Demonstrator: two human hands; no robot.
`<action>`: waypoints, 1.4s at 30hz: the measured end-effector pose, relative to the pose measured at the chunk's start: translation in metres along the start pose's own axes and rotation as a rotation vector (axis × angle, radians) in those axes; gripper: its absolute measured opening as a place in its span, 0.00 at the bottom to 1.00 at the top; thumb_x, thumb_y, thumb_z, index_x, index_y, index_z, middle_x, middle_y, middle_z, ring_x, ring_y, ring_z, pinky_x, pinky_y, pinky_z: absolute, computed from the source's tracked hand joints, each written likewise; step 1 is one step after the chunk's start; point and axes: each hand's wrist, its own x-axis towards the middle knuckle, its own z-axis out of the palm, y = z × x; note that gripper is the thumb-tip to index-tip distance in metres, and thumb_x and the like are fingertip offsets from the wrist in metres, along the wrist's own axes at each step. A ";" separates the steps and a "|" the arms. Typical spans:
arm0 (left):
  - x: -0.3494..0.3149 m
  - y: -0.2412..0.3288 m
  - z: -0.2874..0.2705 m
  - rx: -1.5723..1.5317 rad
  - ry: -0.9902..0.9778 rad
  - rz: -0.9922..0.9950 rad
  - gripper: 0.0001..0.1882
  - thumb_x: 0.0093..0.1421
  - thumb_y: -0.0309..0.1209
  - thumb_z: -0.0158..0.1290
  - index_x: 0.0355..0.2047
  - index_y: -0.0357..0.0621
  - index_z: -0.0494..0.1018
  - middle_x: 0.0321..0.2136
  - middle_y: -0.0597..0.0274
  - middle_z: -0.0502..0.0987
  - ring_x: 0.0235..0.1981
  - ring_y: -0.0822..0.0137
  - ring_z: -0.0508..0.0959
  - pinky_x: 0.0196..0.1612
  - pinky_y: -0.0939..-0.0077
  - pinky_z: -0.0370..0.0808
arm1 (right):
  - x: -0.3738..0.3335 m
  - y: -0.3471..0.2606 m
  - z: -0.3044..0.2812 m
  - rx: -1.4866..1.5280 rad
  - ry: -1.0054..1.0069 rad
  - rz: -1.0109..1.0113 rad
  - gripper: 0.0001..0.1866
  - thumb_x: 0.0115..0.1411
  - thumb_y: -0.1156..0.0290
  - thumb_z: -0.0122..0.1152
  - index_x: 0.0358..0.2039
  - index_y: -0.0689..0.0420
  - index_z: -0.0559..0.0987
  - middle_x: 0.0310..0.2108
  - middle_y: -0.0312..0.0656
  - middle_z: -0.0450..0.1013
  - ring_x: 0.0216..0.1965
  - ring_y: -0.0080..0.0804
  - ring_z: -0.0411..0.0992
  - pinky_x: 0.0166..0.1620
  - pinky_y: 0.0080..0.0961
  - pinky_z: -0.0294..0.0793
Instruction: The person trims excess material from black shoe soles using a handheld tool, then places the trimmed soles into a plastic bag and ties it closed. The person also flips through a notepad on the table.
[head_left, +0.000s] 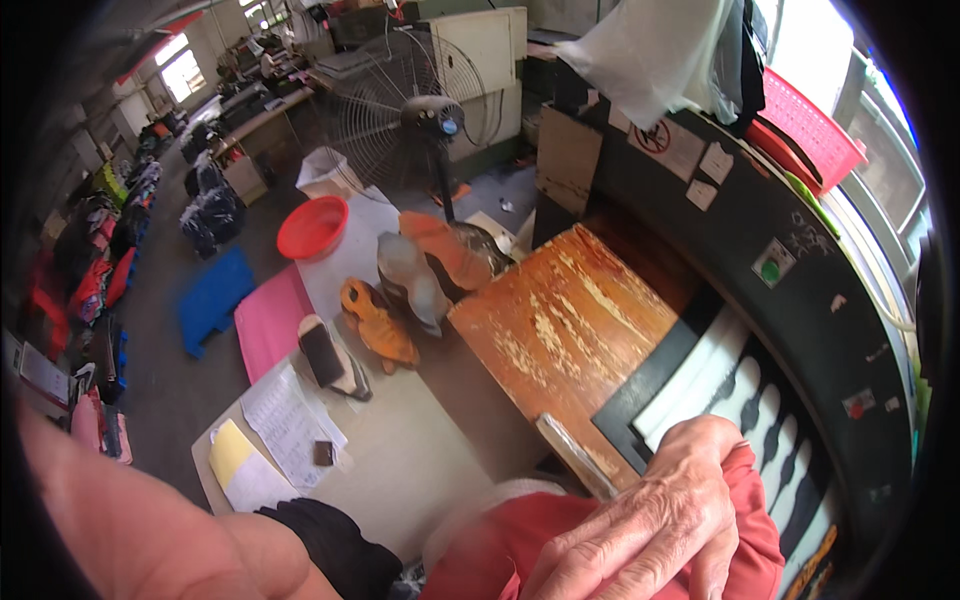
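Observation:
My left hand (150, 510) looms very close at the lower left, blurred and cut off by the frame edge; what its fingers do cannot be made out. My right hand (660, 530) is bent at the wrist before my red sleeve (755, 520), back upward. Its fingers stretch toward the lower edge, slightly apart, with nothing seen in them. Beyond the wrist lies a row of white spoon-shaped pieces (745, 390) on a black surface. Next to these is a worn orange-brown wooden board (570, 310).
A pale table (410, 460) on the left bears written sheets (290, 425), a dark phone-like object (322, 355) and an orange-brown shaped piece (380, 325). Beyond stand a red basin (312, 228) and a large fan (430, 115). A dark curved panel (800, 270) borders the right.

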 end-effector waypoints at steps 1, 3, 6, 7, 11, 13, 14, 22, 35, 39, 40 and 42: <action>-0.001 0.001 0.007 -0.008 -0.001 -0.016 0.30 0.69 0.42 0.49 0.62 0.28 0.70 0.62 0.37 0.72 0.68 0.40 0.68 0.70 0.47 0.63 | -0.001 -0.001 -0.009 -0.020 -0.017 -0.017 0.41 0.72 0.47 0.59 0.66 0.77 0.69 0.64 0.68 0.68 0.61 0.59 0.72 0.61 0.50 0.73; -0.009 -0.002 0.020 -0.046 0.002 -0.089 0.30 0.70 0.43 0.49 0.62 0.28 0.70 0.61 0.37 0.72 0.68 0.39 0.68 0.70 0.47 0.63 | -0.010 -0.001 -0.025 -0.061 -0.028 -0.043 0.42 0.71 0.48 0.60 0.67 0.77 0.68 0.65 0.68 0.66 0.63 0.59 0.71 0.63 0.52 0.72; -0.041 -0.008 0.054 -0.228 0.062 -0.335 0.27 0.63 0.40 0.61 0.58 0.35 0.74 0.58 0.45 0.76 0.63 0.42 0.73 0.66 0.44 0.66 | -0.034 0.014 -0.076 -0.595 0.269 -0.228 0.10 0.68 0.71 0.59 0.43 0.65 0.81 0.43 0.53 0.77 0.43 0.44 0.78 0.43 0.39 0.79; -0.057 -0.006 0.065 -0.259 0.032 -0.428 0.25 0.64 0.39 0.59 0.56 0.34 0.75 0.56 0.46 0.78 0.62 0.43 0.74 0.65 0.44 0.67 | -0.046 0.009 -0.110 -0.938 0.376 -0.158 0.06 0.64 0.73 0.63 0.38 0.63 0.80 0.38 0.50 0.77 0.38 0.43 0.78 0.40 0.38 0.78; -0.123 0.006 0.097 -0.436 -0.078 -0.736 0.17 0.62 0.27 0.59 0.51 0.34 0.79 0.47 0.49 0.82 0.57 0.47 0.78 0.63 0.50 0.72 | -0.083 -0.015 -0.292 -2.232 0.587 0.189 0.09 0.55 0.75 0.73 0.32 0.59 0.79 0.36 0.47 0.79 0.40 0.49 0.78 0.44 0.39 0.77; -0.152 0.018 0.112 -0.456 -0.132 -0.840 0.14 0.60 0.21 0.60 0.47 0.35 0.81 0.46 0.50 0.83 0.54 0.51 0.80 0.59 0.57 0.75 | -0.119 -0.040 -0.365 -2.535 0.657 0.428 0.22 0.58 0.67 0.72 0.52 0.58 0.79 0.54 0.52 0.74 0.58 0.52 0.72 0.60 0.45 0.72; -0.165 0.024 0.118 -0.437 -0.170 -0.874 0.13 0.59 0.18 0.61 0.46 0.35 0.82 0.45 0.50 0.83 0.53 0.53 0.82 0.58 0.61 0.77 | -0.140 -0.054 -0.389 -2.643 0.596 0.668 0.30 0.60 0.64 0.71 0.61 0.59 0.75 0.62 0.53 0.70 0.65 0.53 0.67 0.67 0.47 0.66; -0.233 0.068 0.145 -0.539 -0.135 -1.236 0.10 0.65 0.19 0.59 0.45 0.37 0.83 0.45 0.53 0.84 0.48 0.61 0.83 0.54 0.69 0.78 | -0.233 -0.107 -0.451 -2.763 0.488 0.956 0.13 0.68 0.65 0.54 0.49 0.50 0.82 0.53 0.36 0.76 0.59 0.41 0.71 0.58 0.41 0.72; -0.250 0.097 0.185 -0.683 -0.160 -1.158 0.08 0.67 0.22 0.61 0.45 0.36 0.82 0.42 0.53 0.84 0.41 0.62 0.85 0.45 0.69 0.81 | -0.210 -0.127 -0.490 -2.729 0.576 0.890 0.09 0.72 0.68 0.55 0.37 0.58 0.79 0.37 0.45 0.76 0.43 0.47 0.76 0.48 0.42 0.75; -0.251 0.103 0.199 -0.784 -0.175 -1.213 0.09 0.69 0.25 0.59 0.48 0.36 0.82 0.44 0.55 0.85 0.42 0.65 0.85 0.48 0.71 0.81 | -0.134 -0.058 -0.414 -2.584 0.277 0.301 0.05 0.69 0.73 0.57 0.35 0.59 0.78 0.36 0.45 0.75 0.40 0.47 0.75 0.45 0.40 0.74; -0.250 0.104 0.204 -0.904 -0.159 -1.304 0.12 0.71 0.26 0.58 0.52 0.35 0.79 0.47 0.54 0.84 0.46 0.64 0.84 0.51 0.72 0.81 | -0.115 -0.032 -0.385 -2.438 0.297 0.288 0.04 0.67 0.76 0.58 0.34 0.59 0.78 0.35 0.45 0.74 0.39 0.48 0.74 0.44 0.40 0.73; -0.247 0.104 0.217 -1.155 -0.107 -1.519 0.18 0.73 0.29 0.55 0.60 0.34 0.75 0.53 0.51 0.82 0.52 0.63 0.83 0.56 0.73 0.79 | -0.086 0.025 -0.318 -2.327 0.113 0.186 0.03 0.61 0.82 0.58 0.33 0.60 0.77 0.35 0.46 0.74 0.37 0.48 0.73 0.41 0.40 0.72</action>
